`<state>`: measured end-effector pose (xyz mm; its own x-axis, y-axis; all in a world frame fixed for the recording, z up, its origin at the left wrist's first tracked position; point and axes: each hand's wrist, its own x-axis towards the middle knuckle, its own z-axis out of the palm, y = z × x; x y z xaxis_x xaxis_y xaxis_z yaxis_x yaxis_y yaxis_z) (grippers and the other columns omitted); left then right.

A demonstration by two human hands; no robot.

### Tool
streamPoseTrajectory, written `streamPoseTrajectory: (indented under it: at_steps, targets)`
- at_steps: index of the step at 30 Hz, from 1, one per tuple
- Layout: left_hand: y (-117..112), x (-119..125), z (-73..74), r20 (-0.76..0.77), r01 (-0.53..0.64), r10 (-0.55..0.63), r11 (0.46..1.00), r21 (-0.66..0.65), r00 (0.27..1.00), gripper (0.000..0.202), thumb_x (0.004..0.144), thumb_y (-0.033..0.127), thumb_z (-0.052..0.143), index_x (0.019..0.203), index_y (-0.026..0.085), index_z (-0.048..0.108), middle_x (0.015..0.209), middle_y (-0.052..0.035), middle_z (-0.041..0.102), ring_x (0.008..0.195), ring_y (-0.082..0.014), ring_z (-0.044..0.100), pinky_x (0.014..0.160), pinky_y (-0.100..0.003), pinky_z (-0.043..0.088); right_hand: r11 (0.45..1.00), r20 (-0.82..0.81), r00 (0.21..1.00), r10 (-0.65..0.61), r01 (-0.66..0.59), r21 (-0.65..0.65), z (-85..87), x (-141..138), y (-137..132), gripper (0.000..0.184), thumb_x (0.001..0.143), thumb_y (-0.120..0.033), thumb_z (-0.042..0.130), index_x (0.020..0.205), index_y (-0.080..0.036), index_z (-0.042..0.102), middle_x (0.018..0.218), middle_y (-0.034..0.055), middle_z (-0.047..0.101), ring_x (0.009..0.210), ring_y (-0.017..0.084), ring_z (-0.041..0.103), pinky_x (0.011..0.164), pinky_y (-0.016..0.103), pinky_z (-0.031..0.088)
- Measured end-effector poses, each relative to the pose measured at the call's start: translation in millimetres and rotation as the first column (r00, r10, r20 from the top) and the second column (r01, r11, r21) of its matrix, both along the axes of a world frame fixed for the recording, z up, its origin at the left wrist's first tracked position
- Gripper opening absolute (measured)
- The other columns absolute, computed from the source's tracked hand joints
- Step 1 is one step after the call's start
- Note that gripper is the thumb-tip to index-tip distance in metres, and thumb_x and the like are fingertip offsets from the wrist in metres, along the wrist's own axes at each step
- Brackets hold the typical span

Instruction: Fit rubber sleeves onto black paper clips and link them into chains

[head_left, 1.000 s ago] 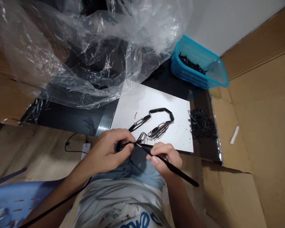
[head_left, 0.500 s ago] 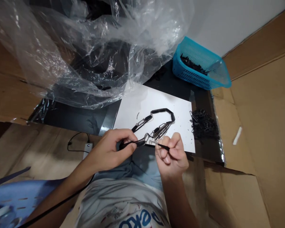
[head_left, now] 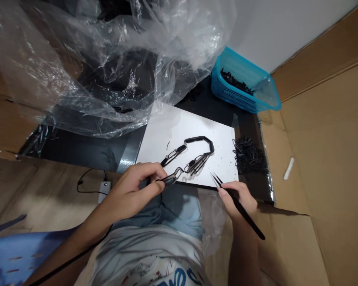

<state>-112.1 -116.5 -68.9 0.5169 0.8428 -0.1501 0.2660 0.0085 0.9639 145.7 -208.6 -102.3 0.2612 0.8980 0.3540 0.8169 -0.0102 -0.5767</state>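
Note:
Between the thumb and fingers of my left hand [head_left: 140, 183] is the near end of a black jointed strip [head_left: 199, 139]. It is made of narrow black pieces and open oval frames, and the rest of it curves in a loop over the white board [head_left: 164, 123]. My right hand [head_left: 242, 196] grips black tweezers [head_left: 241, 210]. Their thin pointed tips are apart over the board's front right corner, away from the strip, with nothing visible between them. My left fingers hide part of the held end.
A pile of black loop-shaped pieces [head_left: 249, 155] lies right of the board. Behind it, a blue plastic basket [head_left: 235, 95] holds small black parts. Clear plastic sheeting [head_left: 107, 67] covers the back left of the black table [head_left: 92, 147]. Cardboard [head_left: 325, 119] stands at the right.
My right hand has moved right, away from the strip, and turned, so the tweezers now point forward and left. My left hand still holds the strip. The view has shifted slightly.

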Motion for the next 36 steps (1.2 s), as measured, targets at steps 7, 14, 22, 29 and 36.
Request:
streamPoseTrajectory:
  at_steps: [7, 14, 22, 29, 36]
  targets:
    - [0, -1, -0.5, 0.039, -0.008, 0.009, 1.0, -0.014, 0.999, 0.016, 0.079, 0.021, 0.048, 0.066, 0.016, 0.056, 0.062, 0.0033, 0.053, 0.062, -0.0111, 0.048, 0.057, -0.022, 0.035, 0.976, -0.34, 0.918, 0.202, -0.16, 0.148, 0.7, -40, 24, 0.017, 0.086, -0.019, 0.053, 0.101, -0.023, 0.058, 0.07, -0.0007, 0.062, 0.055, 0.014, 0.058, 0.051, 0.028, 0.049]
    - [2, -2, -0.4, 0.066, 0.029, -0.026, 0.999, -0.044, 0.997, 0.015, 0.079, 0.019, 0.05, 0.068, 0.015, 0.06, 0.063, 0.0035, 0.054, 0.062, -0.0099, 0.048, 0.057, -0.02, 0.035, 0.819, -0.366, 0.738, 0.566, -0.553, 0.152, 11.5, -68, 68, 0.025, 0.078, -0.011, 0.055, 0.099, -0.025, 0.052, 0.09, 0.0026, 0.055, 0.091, 0.021, 0.054, 0.081, 0.04, 0.047]
    - [-1, -1, 0.2, 0.056, 0.003, -0.005, 0.999, 0.048, 0.998, 0.015, 0.08, 0.018, 0.05, 0.067, 0.015, 0.056, 0.061, 0.004, 0.049, 0.061, -0.0094, 0.044, 0.056, -0.02, 0.033, 0.778, -0.474, 0.626, 0.62, -0.571, 0.262, 10.3, -73, 61, 0.03, 0.081, -0.013, 0.055, 0.106, -0.028, 0.05, 0.097, 0.0028, 0.053, 0.097, 0.02, 0.054, 0.086, 0.042, 0.047]
    - [-1, -1, 4.4, 0.013, -0.007, 0.005, 0.995, 0.095, 1.0, 0.017, 0.08, 0.021, 0.049, 0.064, 0.016, 0.052, 0.059, 0.0032, 0.046, 0.057, -0.0103, 0.041, 0.054, -0.022, 0.033, 0.821, -0.357, 0.739, 0.571, -0.511, 0.254, 3.5, -68, 62, 0.027, 0.086, -0.016, 0.05, 0.109, -0.029, 0.045, 0.097, 0.0026, 0.055, 0.093, 0.019, 0.056, 0.08, 0.038, 0.049]
    - [10, -19, 6.2, -0.115, 0.071, -0.053, 0.986, 0.152, 0.992, 0.019, 0.079, 0.024, 0.048, 0.064, 0.016, 0.057, 0.057, 0.0021, 0.051, 0.054, -0.0109, 0.046, 0.053, -0.023, 0.034, 0.836, 0.143, 0.827, 0.543, -0.548, -0.006, 3.4, -38, 71, 0.017, 0.085, -0.009, 0.048, 0.096, -0.022, 0.047, 0.083, 0.0047, 0.054, 0.078, 0.02, 0.053, 0.068, 0.034, 0.044]
